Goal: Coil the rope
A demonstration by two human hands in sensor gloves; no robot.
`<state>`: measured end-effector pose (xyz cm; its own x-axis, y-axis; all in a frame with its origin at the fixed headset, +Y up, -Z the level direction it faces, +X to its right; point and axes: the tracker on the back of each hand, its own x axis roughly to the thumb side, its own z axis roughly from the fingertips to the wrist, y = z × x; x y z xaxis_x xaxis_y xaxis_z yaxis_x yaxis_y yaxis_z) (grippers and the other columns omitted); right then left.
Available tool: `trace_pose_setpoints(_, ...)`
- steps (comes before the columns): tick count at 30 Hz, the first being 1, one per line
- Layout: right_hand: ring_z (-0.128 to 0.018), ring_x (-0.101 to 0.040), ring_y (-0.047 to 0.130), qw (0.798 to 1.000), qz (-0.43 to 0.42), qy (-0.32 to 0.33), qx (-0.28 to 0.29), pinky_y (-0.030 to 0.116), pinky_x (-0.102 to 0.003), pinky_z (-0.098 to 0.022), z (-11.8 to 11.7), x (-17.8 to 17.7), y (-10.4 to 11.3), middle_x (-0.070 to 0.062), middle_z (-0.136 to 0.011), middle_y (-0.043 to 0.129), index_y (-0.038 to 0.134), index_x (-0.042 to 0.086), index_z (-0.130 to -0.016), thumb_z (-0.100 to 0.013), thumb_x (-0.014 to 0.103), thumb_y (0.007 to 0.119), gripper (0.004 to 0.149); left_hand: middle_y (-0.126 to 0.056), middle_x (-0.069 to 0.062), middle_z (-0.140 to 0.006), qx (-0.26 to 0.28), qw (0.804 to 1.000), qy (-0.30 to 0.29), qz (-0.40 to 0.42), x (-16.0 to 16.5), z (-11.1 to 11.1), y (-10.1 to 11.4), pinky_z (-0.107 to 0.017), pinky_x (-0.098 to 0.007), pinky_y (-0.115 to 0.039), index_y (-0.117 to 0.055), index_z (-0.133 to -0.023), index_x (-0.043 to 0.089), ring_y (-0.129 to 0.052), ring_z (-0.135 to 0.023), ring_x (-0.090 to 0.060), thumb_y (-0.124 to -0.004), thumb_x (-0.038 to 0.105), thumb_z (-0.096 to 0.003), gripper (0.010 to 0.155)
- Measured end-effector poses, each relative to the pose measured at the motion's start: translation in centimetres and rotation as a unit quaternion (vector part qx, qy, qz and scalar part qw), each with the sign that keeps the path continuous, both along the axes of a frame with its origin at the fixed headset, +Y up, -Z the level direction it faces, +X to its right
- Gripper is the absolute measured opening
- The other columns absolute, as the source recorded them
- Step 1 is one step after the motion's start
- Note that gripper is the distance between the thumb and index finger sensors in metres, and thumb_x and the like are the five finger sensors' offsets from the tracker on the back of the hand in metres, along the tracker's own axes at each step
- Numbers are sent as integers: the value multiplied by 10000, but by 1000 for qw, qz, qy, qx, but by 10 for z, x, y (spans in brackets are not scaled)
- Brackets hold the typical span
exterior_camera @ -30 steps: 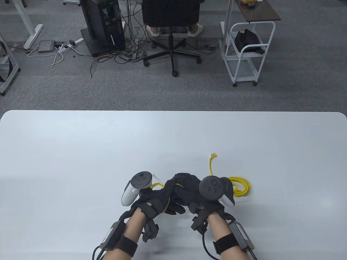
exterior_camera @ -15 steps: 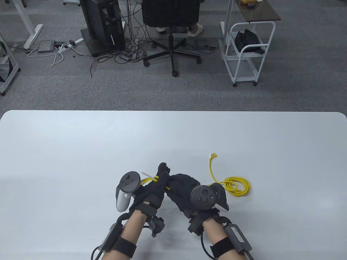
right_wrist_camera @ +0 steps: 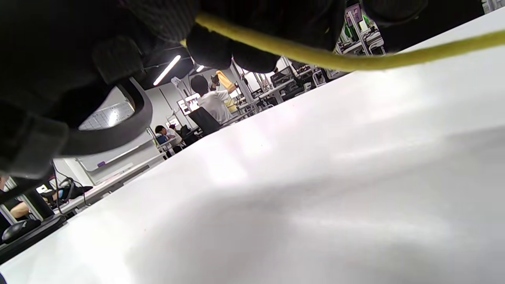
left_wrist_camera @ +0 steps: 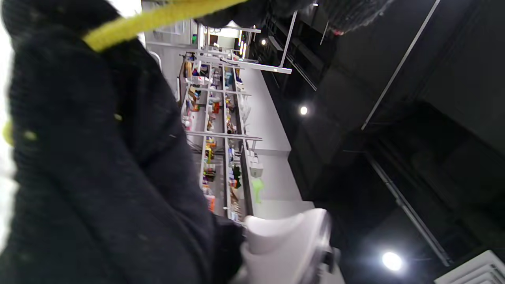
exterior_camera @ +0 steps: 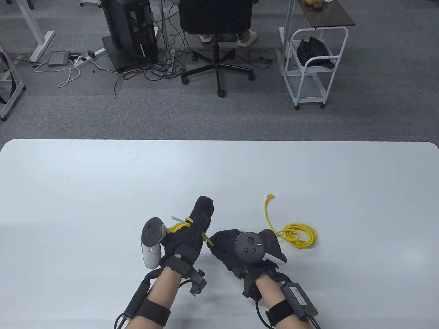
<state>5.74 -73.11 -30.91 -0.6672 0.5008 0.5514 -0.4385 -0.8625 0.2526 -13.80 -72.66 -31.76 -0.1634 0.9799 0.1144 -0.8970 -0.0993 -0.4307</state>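
A thin yellow rope [exterior_camera: 297, 235] lies partly looped on the white table [exterior_camera: 103, 192], its frayed end [exterior_camera: 269, 196] pointing away from me. My left hand [exterior_camera: 195, 226] stands edge-up with straight fingers, and several rope turns [exterior_camera: 178, 227] wrap around it; a white tag sticks out there. A yellow strand [exterior_camera: 206, 239] runs from it to my right hand [exterior_camera: 226, 245], which grips the rope just right of the left. The right wrist view shows the strand [right_wrist_camera: 315, 55] passing under my curled fingers [right_wrist_camera: 221, 43]. The left wrist view shows rope [left_wrist_camera: 158, 17] across my glove.
The hands work near the table's front edge, a little right of centre. Beyond the far edge are an office chair [exterior_camera: 216, 20], a computer tower [exterior_camera: 128, 31] with floor cables, and a white cart [exterior_camera: 313, 65].
My left hand has turned upright and stretched its fingers, shifting left. My right hand has drawn back and left, uncovering more of the loose loops on the table.
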Motion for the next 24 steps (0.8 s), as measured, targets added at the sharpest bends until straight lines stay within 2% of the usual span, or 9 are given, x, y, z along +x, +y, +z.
trace_pose_setpoints(4,-897,-484,710,1000,16,0,-12,537,-704,-645,-1,0,-3,-170,-1007,728,716,179,-957,-594,376,676,415,-639,-52,-1217,-11,999,-23,46,6,2,1,-787,-385,-601,-566,-1142,307,-733,-1075,-289,-511,544,-612,583)
trace_pose_setpoints(9,-902,-488,703,999,37,-10,-23,533,-708,-646,-4,4,-5,-171,-1009,726,713,174,-957,-594,379,674,419,-848,-94,-1082,-16,995,-58,76,12,4,2,-691,-395,-743,-742,-1063,262,-928,-903,-311,-485,591,-596,627)
trace_pose_setpoints(14,-904,-491,699,997,68,-38,-28,527,-713,-647,-9,13,-8,-171,-1011,724,712,169,-955,-594,382,674,421,-956,-131,-964,-13,994,-90,66,19,5,1,-603,-417,-796,-838,-988,221,-1011,-771,-330,-422,608,-592,693)
trace_pose_setpoints(17,-904,-491,699,996,59,-59,-25,529,-711,-646,-12,20,-6,-169,-1009,725,717,169,-949,-592,387,677,420,-987,-145,-922,-19,992,-118,35,24,5,-2,-571,-429,-810,-872,-959,204,-1026,-734,-338,-401,613,-590,724)
trace_pose_setpoints(20,-901,-491,702,996,43,-82,-19,529,-712,-645,-14,29,-3,-173,-1007,726,715,167,-948,-589,392,689,425,-979,-153,-930,-31,985,-167,-18,30,4,-5,-573,-444,-803,-875,-959,198,-1019,-734,-367,-375,625,-590,754)
trace_pose_setpoints(24,-903,-487,703,994,36,-102,-3,532,-711,-645,-15,37,1,-167,-1006,726,715,171,-942,-583,392,707,422,-987,-170,-920,-53,977,-196,-58,32,4,-10,-570,-447,-803,-879,-954,185,-1023,-727,-373,-368,631,-587,772)
